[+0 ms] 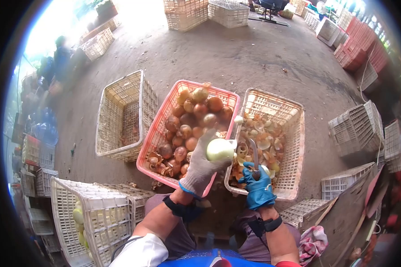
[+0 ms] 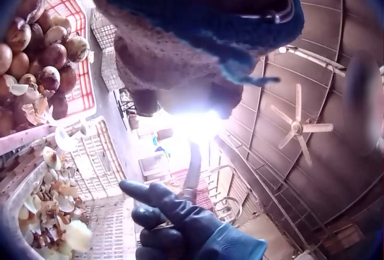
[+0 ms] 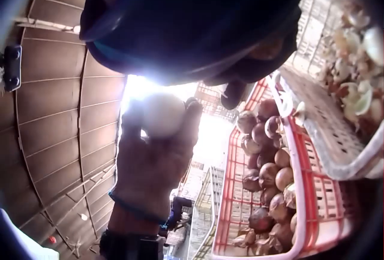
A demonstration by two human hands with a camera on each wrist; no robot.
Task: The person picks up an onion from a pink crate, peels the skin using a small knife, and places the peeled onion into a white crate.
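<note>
My left hand (image 1: 196, 168), in a grey knit glove, grips a pale peeled onion (image 1: 219, 150) above the gap between two crates. Its stem end points right. The right wrist view also shows this onion (image 3: 163, 116), with gloved fingers around its sides. A blue rubber glove covers my right hand (image 1: 259, 192), which holds a knife with a curved blade (image 1: 255, 153); the blade rises just right of the onion, apart from it. Brown unpeeled onions (image 1: 200, 109) fill the red crate (image 1: 232, 95). Peelings (image 1: 265, 143) lie in the white crate (image 1: 292, 173) below the knife.
Left of the red crate stands a pale crate (image 1: 104, 129) with a few scraps inside. Close at my left side is a white crate (image 1: 104, 213) with green-white onions showing through. More crates (image 1: 356, 129) stand at the right, beside a pink-and-white cloth (image 1: 314, 242).
</note>
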